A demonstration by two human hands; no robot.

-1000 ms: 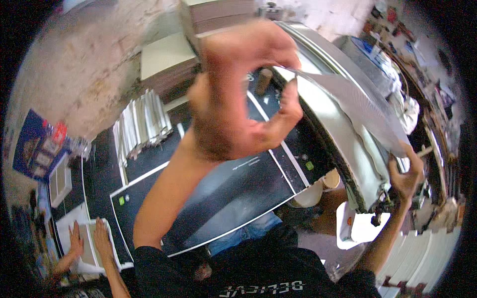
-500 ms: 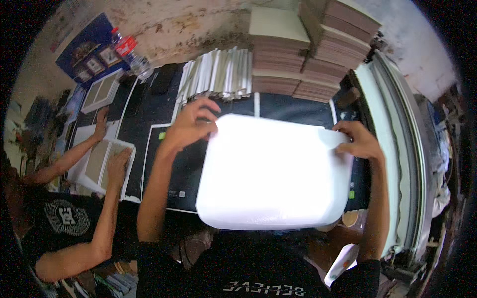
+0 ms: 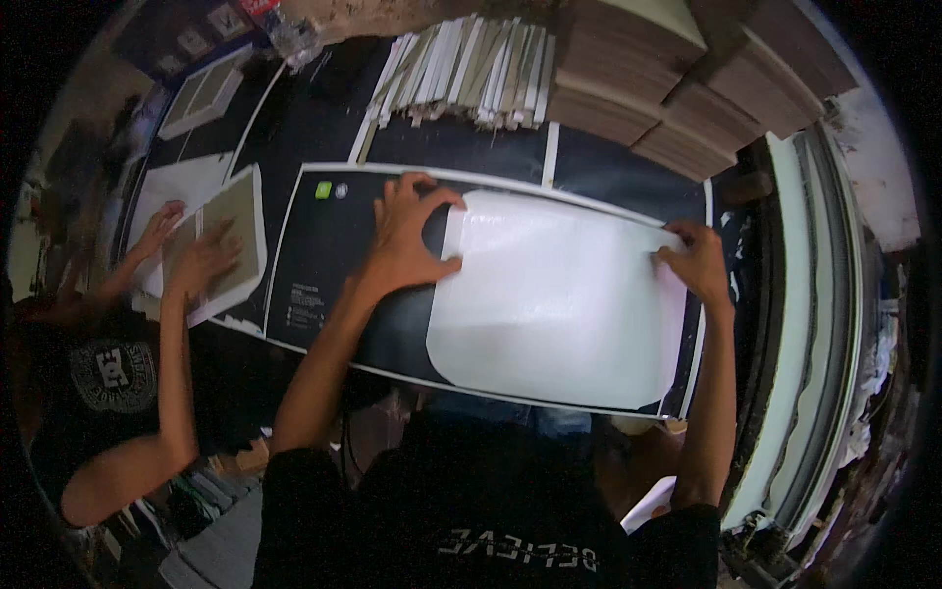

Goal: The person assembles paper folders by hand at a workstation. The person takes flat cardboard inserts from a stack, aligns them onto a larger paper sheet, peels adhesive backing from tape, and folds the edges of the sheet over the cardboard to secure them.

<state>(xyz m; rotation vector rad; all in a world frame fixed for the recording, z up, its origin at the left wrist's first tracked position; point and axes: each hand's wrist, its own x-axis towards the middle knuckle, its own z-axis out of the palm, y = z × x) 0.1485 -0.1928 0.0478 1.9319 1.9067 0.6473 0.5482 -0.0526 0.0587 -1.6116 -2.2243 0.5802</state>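
Note:
A glossy white sheet with cut corners (image 3: 559, 304) lies over a black printed sheet with a white border (image 3: 343, 236). My left hand (image 3: 402, 231) is at the white sheet's far left edge. Its thumb and index finger curve wide apart in a C, their tips at that edge. At the far right corner, my right hand (image 3: 699, 263) pinches the white sheet's edge between thumb and fingers. The white sheet covers most of the black sheet's right half.
Long white and grey strips (image 3: 466, 74) lie behind the sheets. Stacks of grey board (image 3: 628, 59) stand at the back right. A long machine with rollers (image 3: 795, 344) borders the right side. On the left, a co-worker's hands (image 3: 201, 260) work over a panelled grey board (image 3: 235, 211).
The white sheet has come down from a raised position onto the black sheet. My left hand has opened from its grip on the left corner; the co-worker's hands have shifted.

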